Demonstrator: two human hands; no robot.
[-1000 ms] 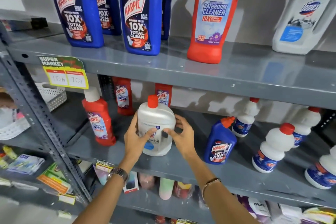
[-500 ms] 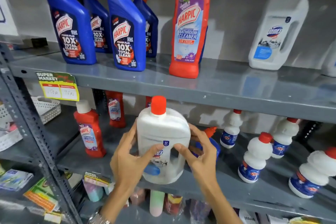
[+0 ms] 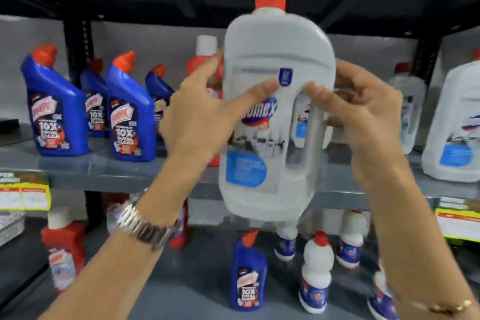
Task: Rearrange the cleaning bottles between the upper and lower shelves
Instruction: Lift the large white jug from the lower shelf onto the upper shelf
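A large white Domex bottle with a red cap hangs upright in the air in front of the upper shelf. My left hand grips its left side and my right hand grips the handle side. Several blue Harpic bottles stand on the upper shelf at the left. A red Harpic bottle is partly hidden behind the held bottle. More white Domex bottles stand on the upper shelf at the right.
On the lower shelf stand a red Harpic bottle, a blue Harpic bottle and several small white bottles. Price tags hang on the upper shelf's edge. A dark upright post stands behind the blue bottles.
Both hands have lifted the white Domex bottle from the lower shelf up to the level of the upper shelf. The view has tilted upward with it.
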